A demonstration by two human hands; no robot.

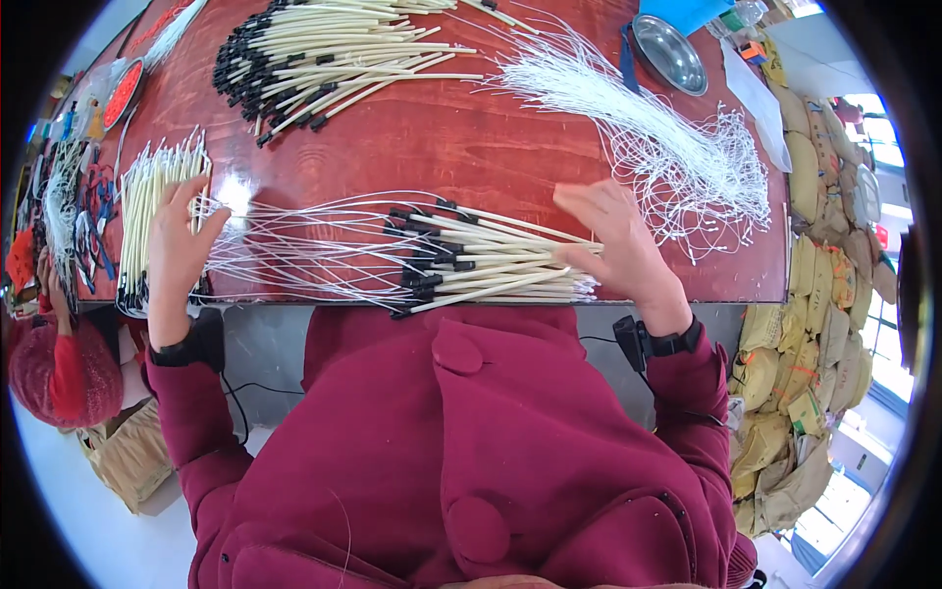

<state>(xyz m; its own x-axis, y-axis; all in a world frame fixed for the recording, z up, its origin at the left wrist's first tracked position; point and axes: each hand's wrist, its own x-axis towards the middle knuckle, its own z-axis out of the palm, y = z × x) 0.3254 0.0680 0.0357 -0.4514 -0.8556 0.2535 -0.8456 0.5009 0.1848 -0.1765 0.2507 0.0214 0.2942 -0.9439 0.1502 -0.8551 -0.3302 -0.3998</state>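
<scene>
A bundle of cream-coloured thin tubes with black end pieces [500,257] lies along the table's near edge, long white cords [304,245] running from it to the left. Over the left ends of those cords is my left hand [179,245], thumb and fingers apart, beside a second stack of pale tubes [142,196]; its palm side is partly hidden. My right hand [618,240] hovers at the right end of the bundle with its fingers spread and nothing in them. Whether its thumb touches the tubes is unclear.
Farther back on the red table [412,167] lies a big pile of black-ended tubes [324,59]. A tangle of white cords [677,147] and a metal bowl [670,54] are at the right. Filled sacks [805,334] line the right side. Another person [64,378] sits at left.
</scene>
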